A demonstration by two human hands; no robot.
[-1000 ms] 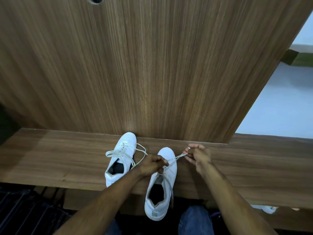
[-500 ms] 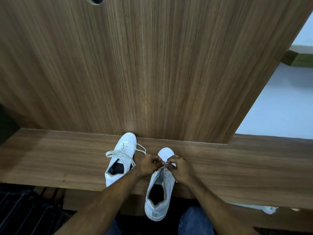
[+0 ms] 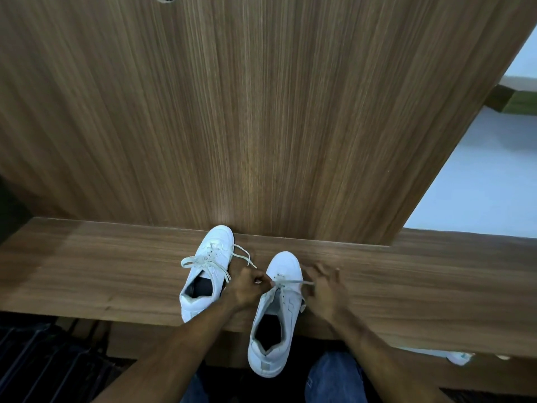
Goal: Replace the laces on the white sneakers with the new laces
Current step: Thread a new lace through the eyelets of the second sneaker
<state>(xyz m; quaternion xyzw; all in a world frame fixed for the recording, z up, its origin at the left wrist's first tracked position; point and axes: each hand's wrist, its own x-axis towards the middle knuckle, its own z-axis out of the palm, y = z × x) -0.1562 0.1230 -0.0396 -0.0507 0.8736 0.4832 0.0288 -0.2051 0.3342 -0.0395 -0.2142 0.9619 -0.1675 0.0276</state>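
At lower centre, left hand point(image 3: 247, 289) and right hand point(image 3: 325, 289) each apparently pinch the lace point(image 3: 290, 283) across the right sneaker point(image 3: 279, 309); left sneaker point(image 3: 209, 269) already laced.

No readable text, brand name, number or sign appears anywhere in the view. The two white sneakers point(image 3: 283, 309) show no legible logo or lettering; a small grey patch on the heel of the nearer sneaker is too blurred to read.
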